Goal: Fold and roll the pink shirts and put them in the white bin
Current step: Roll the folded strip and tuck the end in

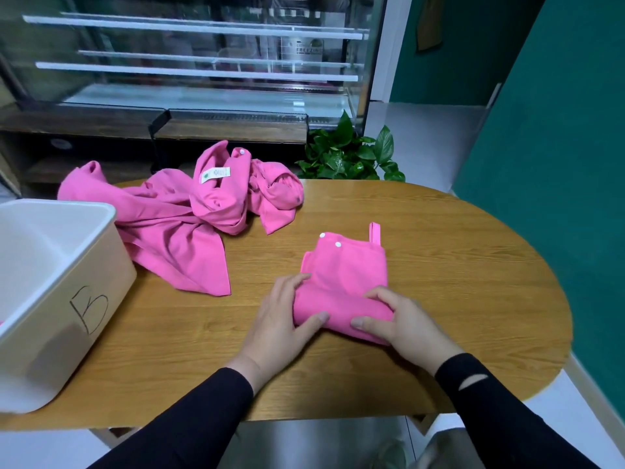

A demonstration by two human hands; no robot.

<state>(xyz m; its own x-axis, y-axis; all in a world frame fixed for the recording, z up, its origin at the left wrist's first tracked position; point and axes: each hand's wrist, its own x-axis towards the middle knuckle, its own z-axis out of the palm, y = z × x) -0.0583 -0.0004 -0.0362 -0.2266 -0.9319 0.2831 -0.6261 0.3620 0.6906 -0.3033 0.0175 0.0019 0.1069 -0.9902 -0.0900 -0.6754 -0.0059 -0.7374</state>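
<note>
A folded pink shirt (348,265) lies on the wooden table (456,282), its near end wound into a roll. My left hand (280,319) grips the roll's left end, thumb under and fingers over it. My right hand (399,319) grips the right end the same way. The far part of the shirt lies flat, showing two white snaps and a small loop. A heap of unfolded pink shirts (189,211) sits at the back left of the table. The white bin (67,292), marked with a hand-drawn B, stands at the left edge.
A green potted plant (351,154) rises behind the table's far edge. A glass display case (189,62) fills the background. A teal wall (558,164) runs close along the right side.
</note>
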